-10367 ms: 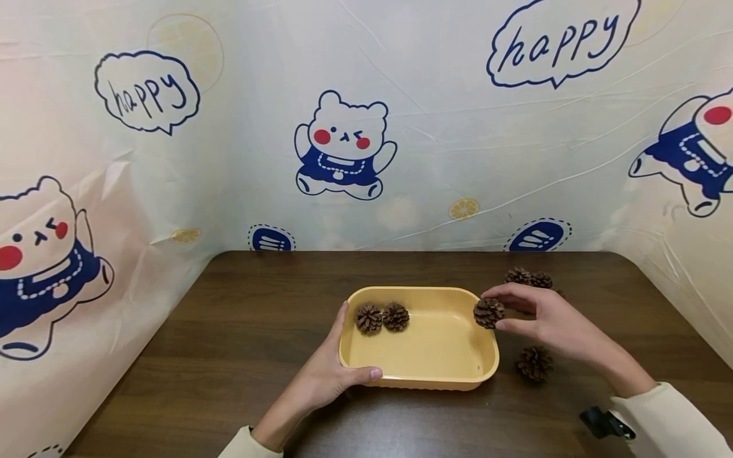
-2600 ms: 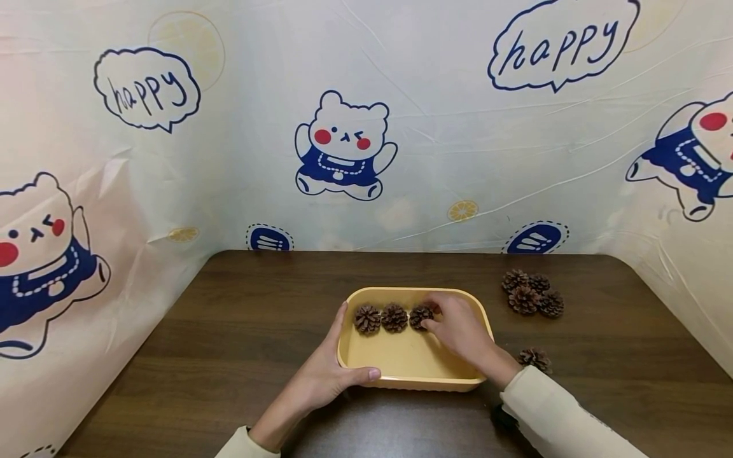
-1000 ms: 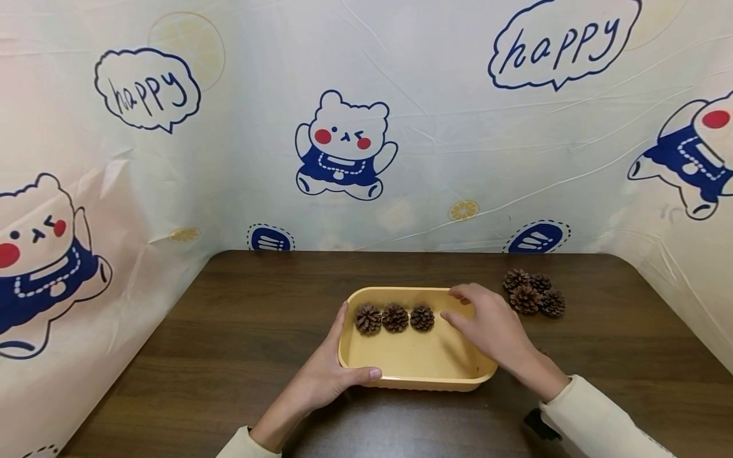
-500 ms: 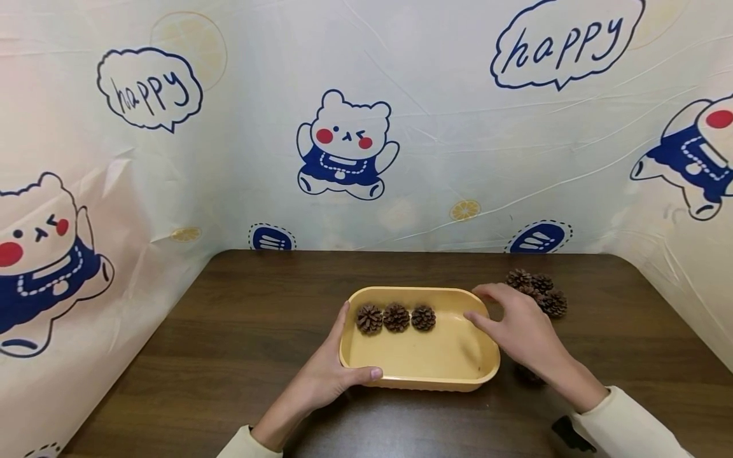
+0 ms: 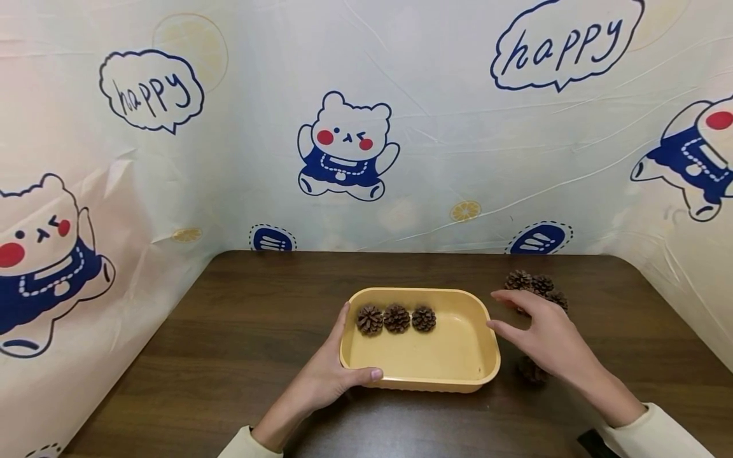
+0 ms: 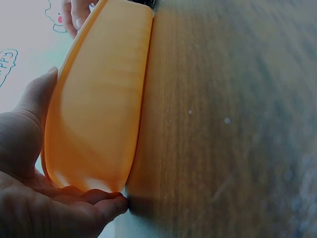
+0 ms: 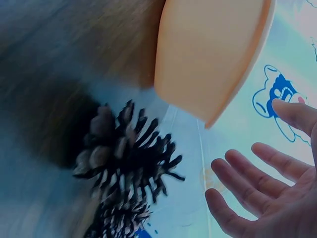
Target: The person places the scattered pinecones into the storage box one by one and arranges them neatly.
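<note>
A yellow rectangular tray (image 5: 424,359) stands on the table, its left end gripped by my left hand (image 5: 326,375), thumb over the front rim. The left wrist view has the same hand (image 6: 29,153) around the tray's end (image 6: 99,99). Three pine cones (image 5: 396,318) sit in a row along the tray's back left. My right hand (image 5: 552,334) hovers just past the tray's right rim, fingers spread and holding nothing. Under its wrist lies one pine cone (image 5: 532,371), partly hidden. The right wrist view shows a pine cone (image 7: 131,153) close by, apart from the fingers.
A cluster of several pine cones (image 5: 518,280) lies behind the right hand, partly covered by it. The dark wooden table (image 5: 240,331) is bordered by a printed cloth (image 5: 424,159) at the back and both sides. A black object (image 5: 595,442) is by the right sleeve.
A third pine cone was set down in the tray's row and let go. Since then the right hand has moved right, out past the tray's rim. The left hand stays put.
</note>
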Motion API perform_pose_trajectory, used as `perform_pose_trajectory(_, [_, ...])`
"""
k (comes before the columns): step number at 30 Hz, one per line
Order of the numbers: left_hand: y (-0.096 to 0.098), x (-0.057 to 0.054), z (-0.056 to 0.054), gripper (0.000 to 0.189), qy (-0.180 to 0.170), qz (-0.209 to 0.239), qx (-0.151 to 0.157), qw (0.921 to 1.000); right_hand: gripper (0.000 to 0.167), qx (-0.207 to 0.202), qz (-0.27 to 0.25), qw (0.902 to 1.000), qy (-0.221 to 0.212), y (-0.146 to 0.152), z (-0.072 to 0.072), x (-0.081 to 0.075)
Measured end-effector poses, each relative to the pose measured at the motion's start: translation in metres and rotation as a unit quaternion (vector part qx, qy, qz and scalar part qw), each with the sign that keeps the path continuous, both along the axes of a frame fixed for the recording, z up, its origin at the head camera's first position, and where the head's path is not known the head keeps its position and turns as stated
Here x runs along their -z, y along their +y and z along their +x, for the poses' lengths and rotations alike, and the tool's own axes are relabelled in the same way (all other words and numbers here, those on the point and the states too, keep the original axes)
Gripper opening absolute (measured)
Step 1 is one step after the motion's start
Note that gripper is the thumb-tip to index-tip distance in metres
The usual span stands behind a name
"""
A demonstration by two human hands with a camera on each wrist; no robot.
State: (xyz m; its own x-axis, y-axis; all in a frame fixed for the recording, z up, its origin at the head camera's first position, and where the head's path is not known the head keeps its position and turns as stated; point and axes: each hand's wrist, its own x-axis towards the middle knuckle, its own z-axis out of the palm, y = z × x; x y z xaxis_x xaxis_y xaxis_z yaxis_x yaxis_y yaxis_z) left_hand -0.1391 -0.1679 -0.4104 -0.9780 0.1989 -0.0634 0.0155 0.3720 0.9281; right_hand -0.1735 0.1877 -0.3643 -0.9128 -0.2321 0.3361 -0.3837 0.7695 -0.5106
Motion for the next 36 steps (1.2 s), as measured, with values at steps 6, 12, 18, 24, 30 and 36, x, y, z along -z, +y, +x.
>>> perform_pose_trajectory(6, [0.0, 0.0, 0.0, 0.134, 0.0, -0.005, -0.002, 1.0, 0.046, 0.001, 0.001, 1.0, 0.001, 0.013, 0.001, 0.006])
perform_pose_trajectory(12, [0.0, 0.0, 0.001, 0.135, 0.003, -0.003, 0.005, 1.0, 0.049, -0.003, 0.004, 0.9999, -0.01, 0.024, 0.003, 0.009])
perform_pose_trajectory(18, [-0.001, -0.001, 0.002, 0.134, 0.004, 0.005, 0.006, 1.0, 0.05, -0.015, -0.003, 0.9997, -0.019, 0.036, 0.003, 0.013])
perform_pose_trajectory(24, [0.0, 0.0, 0.0, 0.135, 0.0, 0.001, 0.004, 1.0, 0.049, -0.024, -0.003, 0.9985, -0.048, 0.05, 0.001, 0.019])
perform_pose_trajectory(30, [0.0, 0.002, -0.001, 0.135, -0.001, 0.003, 0.004, 1.0, 0.046, -0.057, -0.031, 0.9941, -0.088, 0.064, -0.002, 0.024])
perform_pose_trajectory(36, [0.0, 0.0, 0.001, 0.134, 0.003, -0.004, 0.003, 1.0, 0.046, -0.1, -0.049, 0.9888, -0.1, 0.073, -0.004, 0.03])
